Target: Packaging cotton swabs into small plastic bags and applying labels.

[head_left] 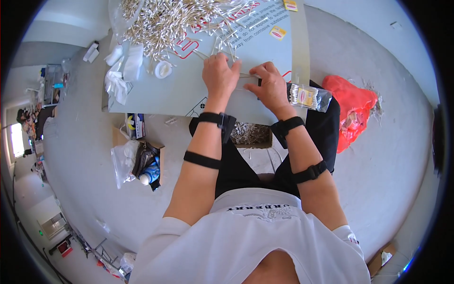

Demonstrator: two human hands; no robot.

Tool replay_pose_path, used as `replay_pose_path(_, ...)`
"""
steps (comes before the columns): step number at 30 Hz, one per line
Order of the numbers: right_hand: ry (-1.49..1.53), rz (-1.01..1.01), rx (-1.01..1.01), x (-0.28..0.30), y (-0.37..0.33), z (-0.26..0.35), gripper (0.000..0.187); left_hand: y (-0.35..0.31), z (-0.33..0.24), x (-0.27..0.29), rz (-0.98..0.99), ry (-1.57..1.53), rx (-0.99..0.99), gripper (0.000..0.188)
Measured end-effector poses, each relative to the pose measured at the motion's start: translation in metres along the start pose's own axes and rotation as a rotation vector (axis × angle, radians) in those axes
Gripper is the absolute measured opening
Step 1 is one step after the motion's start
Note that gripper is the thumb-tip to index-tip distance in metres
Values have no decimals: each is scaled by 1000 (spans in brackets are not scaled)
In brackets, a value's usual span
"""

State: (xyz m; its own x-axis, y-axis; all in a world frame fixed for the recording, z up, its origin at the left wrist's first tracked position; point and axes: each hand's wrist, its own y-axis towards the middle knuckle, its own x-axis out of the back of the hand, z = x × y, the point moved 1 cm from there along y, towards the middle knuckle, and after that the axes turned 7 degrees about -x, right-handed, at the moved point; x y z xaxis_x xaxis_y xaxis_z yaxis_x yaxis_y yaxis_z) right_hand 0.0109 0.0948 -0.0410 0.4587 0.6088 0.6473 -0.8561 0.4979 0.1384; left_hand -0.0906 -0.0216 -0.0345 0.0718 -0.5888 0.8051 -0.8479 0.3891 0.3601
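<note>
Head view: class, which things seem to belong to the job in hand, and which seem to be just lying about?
Probably the job: pile of cotton swabs; filled swab packet by the right hand; yellow cards.
Probably lying about: red plastic bag; blue bottle; clear plastic bag.

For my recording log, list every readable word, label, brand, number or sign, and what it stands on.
Tabletop: red and dark print; wording withheld.
White shirt: dark chest lettering; wording withheld.
Two yellow cards: print too small to read.
Yellow label in clear swab packet: too small to read.
</note>
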Motion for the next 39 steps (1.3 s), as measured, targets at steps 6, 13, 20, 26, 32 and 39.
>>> replay_pose_path(6, -43, 0, 20, -4, -1, -1, 17, 22, 4, -9, 254, 26, 193, 14)
replay_pose_path(13, 26, 32, -8, 0, 2, -9, 16, 5, 15, 7, 266, -91, -159, 5)
replay_pose_path(20, 193, -44, -145, 8, 10, -17, 17, -6, 14, 9, 218, -123, -242, 13)
replay_pose_path(26, -135, -167, -90, 22, 32, -23, 14, -17, 9, 12, 131, -131, -338, 21)
replay_pose_path(32, -217, -81, -81, 18, 42, -24, 7, -29, 6, 16, 136, -125, -343, 25)
replay_pose_path(39, -147, -67, -73, 9, 35, -21, 3, -38, 1, 19, 141, -134, -372, 22)
